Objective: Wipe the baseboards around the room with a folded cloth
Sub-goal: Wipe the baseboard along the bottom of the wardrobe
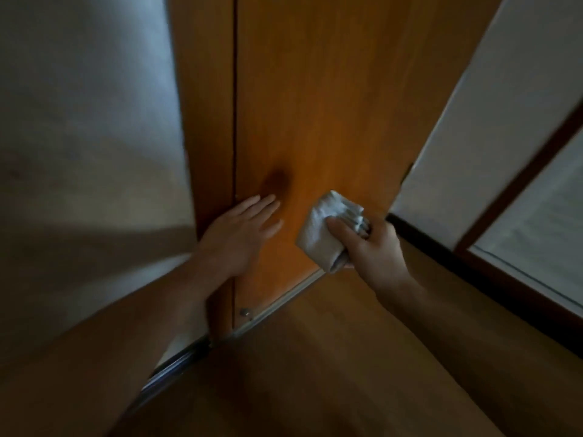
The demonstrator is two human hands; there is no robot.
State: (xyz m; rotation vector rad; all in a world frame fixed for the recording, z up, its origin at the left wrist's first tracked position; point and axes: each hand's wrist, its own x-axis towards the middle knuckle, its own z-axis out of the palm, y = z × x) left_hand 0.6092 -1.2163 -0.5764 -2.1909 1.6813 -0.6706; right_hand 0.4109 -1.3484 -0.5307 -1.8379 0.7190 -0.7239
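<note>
Fingers [339, 230] of my right hand [373, 252] clamp the folded cloth [320, 236] by the door [315, 121]; left hand [235, 234] spread flat (baseboard [441, 255] seemingly not yet wiped).

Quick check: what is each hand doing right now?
Left hand: open, fingers straight, flat against the wooden door.
Right hand: holding the folded cloth.

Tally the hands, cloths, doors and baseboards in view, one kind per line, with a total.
Hands: 2, the left hand flat against the wooden door, the right hand gripping the folded cloth
Folded cloth: 1
Wooden door: 1
Dark baseboard: 1
Total: 5
</note>
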